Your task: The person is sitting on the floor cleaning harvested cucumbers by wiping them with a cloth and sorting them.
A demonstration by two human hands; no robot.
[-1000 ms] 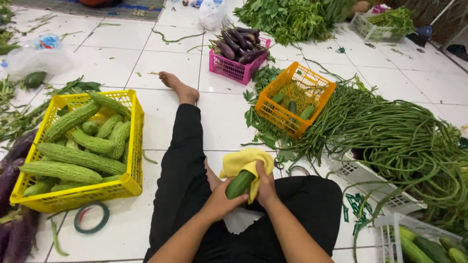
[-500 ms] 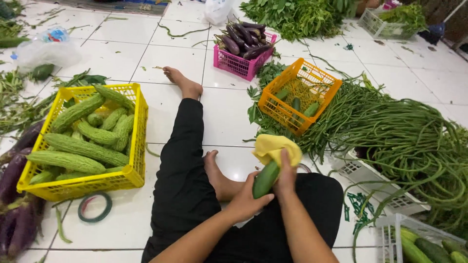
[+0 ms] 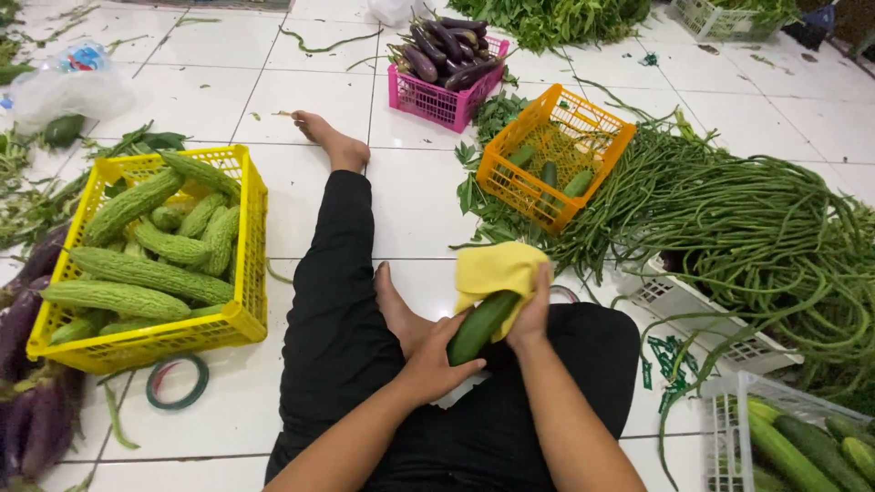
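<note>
Gripping the lower end of a cucumber (image 3: pixel 480 325) with the left hand (image 3: pixel 436 364), fingers curled narrowly round it so that it stays tilted above the lap. Pressing a yellow cloth (image 3: pixel 497 271) over the upper end with the right hand (image 3: pixel 530 319), closed on cloth and cucumber together, a hold suited to wiping. Sitting on white floor tiles (image 3: pixel 292 87), so everything lies within arm's reach: yellow crate (image 3: pixel 244 314) of bitter gourds (image 3: pixel 146 273) well left of the left hand, orange crate (image 3: pixel 556 155) holding 3 or so cucumbers ahead of the right hand, pink crate (image 3: pixel 437 100) of aubergines farther ahead, long beans (image 3: pixel 766 219) heaped to the right, roll of green tape (image 3: pixel 177 381) down left.
</note>
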